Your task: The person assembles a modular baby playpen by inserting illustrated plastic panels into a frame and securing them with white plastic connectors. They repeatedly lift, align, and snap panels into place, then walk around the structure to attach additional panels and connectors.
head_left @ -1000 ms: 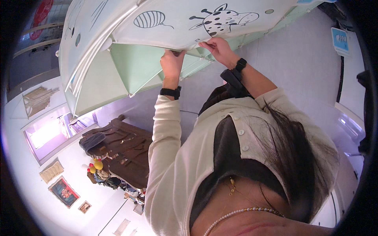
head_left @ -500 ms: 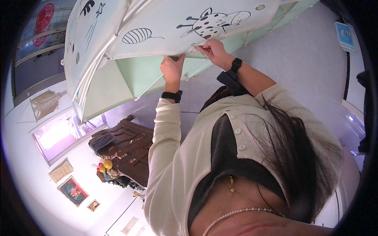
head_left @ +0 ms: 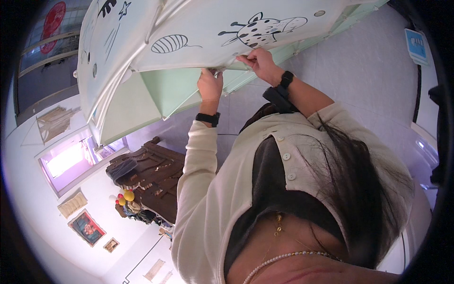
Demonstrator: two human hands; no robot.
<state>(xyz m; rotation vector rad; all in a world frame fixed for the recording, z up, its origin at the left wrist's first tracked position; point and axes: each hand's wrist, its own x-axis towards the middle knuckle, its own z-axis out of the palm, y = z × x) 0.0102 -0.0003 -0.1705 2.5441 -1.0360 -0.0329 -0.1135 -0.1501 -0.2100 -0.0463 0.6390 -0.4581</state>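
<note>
A large umbrella-like canopy fills the top of the view, white on one side with a giraffe, a striped balloon and stars drawn in black and blue. Its other face, pale green, shows below the white edge, with thin white ribs along it. My left hand is closed on the canopy's lower edge, its fingertips partly hidden there. To its right, my right hand pinches the same edge just below the giraffe. Each wrist wears a black band.
Grey tiled floor stretches to the right. A dark brown wooden piece of furniture stands at left, with small yellow and red balls beside it. Framed pictures hang on the white wall. Blue-and-white cards lie at far right.
The canopy and both hands sit slightly lower and farther right in the view. My left fingers have shifted a little at the edge; both hands keep their hold.
</note>
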